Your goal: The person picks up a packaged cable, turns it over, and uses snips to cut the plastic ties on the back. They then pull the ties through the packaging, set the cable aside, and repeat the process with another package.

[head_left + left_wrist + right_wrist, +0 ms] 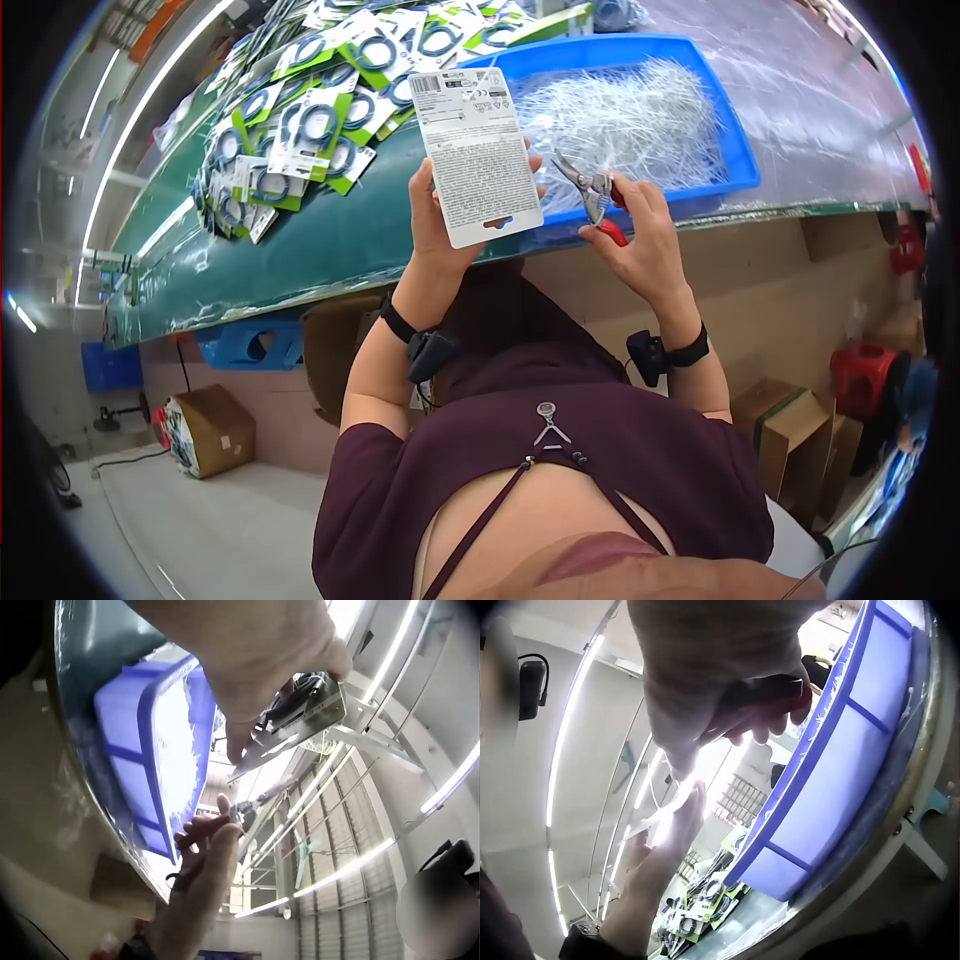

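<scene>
My left hand [440, 232] grips a white retail card [478, 165] by its sides, with the printed back facing up toward me and the hang hole at the near end. In the left wrist view, a dark coiled item [296, 701] shows on the card's other side. My right hand [648, 240] holds red-handled pruning shears [590, 188], their metal blades parted and pointing up to the left, just right of the card. Both hands are raised over the table's near edge, in front of a blue tray [742, 150].
Thin clear plastic strips [640, 120] heap up in the tray. On the green table [370, 220], many similar packaged cards [320, 130] lie in a pile to the left. Below stand cardboard boxes [212, 430] and a red stool [865, 380].
</scene>
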### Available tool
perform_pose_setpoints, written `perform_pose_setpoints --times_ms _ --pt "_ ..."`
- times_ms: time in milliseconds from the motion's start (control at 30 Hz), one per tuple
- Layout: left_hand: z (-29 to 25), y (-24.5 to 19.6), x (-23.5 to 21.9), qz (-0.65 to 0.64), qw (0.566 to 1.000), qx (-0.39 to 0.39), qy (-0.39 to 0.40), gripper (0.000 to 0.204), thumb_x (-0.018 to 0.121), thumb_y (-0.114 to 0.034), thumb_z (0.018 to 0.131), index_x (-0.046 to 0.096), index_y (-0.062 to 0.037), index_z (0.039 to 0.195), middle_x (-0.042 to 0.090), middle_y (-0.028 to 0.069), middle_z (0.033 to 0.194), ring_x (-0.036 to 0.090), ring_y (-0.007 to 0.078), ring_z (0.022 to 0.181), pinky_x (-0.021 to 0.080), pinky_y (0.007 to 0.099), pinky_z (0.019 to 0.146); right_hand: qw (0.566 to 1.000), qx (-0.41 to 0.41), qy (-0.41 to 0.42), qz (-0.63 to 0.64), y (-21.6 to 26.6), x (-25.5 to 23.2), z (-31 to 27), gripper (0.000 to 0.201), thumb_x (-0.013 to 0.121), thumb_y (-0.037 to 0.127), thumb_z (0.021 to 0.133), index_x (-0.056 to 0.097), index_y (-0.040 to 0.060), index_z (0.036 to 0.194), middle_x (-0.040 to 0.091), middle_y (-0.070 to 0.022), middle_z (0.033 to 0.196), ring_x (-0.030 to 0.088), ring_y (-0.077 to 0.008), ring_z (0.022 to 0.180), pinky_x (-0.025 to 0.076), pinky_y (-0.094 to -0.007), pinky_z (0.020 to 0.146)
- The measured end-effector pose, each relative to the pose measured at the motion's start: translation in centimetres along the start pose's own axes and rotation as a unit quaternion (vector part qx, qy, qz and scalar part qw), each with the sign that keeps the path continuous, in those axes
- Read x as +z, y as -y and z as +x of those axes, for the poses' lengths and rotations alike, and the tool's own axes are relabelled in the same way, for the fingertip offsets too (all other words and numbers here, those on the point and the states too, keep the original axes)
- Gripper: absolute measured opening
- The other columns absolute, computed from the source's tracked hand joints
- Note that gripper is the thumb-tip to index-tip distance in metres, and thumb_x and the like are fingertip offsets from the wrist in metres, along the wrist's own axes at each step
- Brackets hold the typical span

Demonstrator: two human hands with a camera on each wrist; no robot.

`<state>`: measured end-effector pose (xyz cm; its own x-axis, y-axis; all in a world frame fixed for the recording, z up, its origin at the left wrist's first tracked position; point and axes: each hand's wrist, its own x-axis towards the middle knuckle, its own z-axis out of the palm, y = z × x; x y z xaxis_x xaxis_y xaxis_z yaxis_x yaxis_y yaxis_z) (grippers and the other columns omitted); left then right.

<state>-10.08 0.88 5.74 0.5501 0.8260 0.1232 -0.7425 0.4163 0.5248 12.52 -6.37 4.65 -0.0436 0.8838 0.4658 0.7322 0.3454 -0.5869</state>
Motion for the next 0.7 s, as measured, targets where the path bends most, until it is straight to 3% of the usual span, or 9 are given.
perform_pose_setpoints --times_ms 200,433,700 --pt "0.7 2.0 1.5 -0.019 1.0 -0.015 0.017 0.079 0.041 -0.058 0.09 0.03 -0.0028 0.145 0.043 0.0227 0.139 0.047 0.0391 0.126 0.042 0.0578 0.102 0.998 0.013 -0.022 -0.065 -0.8 -0.6 -1.0 0.063 0.079 0.027 0.074 0.053 0.0005 0.125 0.057 -0.0123 0.096 0.053 -0.029 0.092 0.044 -0.0386 0.083" --pt "0.6 3.1 1.4 0.011 0.998 -0.036 0.042 0.074 0.04 -0.056 0.092 0.033 -0.0018 0.143 0.049 0.0218 0.135 0.052 0.0375 0.122 0.045 0.0547 0.1 0.995 0.026 -0.024 -0.096 -0.5 -1.4 -0.5 0.063 0.08 0.031 0.072 0.056 0.0054 0.125 0.057 -0.0101 0.094 0.054 -0.0278 0.091 0.045 -0.0383 0.081" --pt "0.7 4.3 1.4 0.013 0.999 -0.037 0.023 0.071 0.042 -0.054 0.093 0.036 -0.0014 0.141 0.052 0.0203 0.133 0.054 0.0331 0.12 0.047 0.0512 0.099 0.99 0.018 -0.034 -0.136 -1.1 -1.6 -0.3 0.057 0.079 0.029 0.073 0.059 0.0053 0.121 0.059 -0.009 0.088 0.056 -0.0263 0.086 0.047 -0.037 0.077"
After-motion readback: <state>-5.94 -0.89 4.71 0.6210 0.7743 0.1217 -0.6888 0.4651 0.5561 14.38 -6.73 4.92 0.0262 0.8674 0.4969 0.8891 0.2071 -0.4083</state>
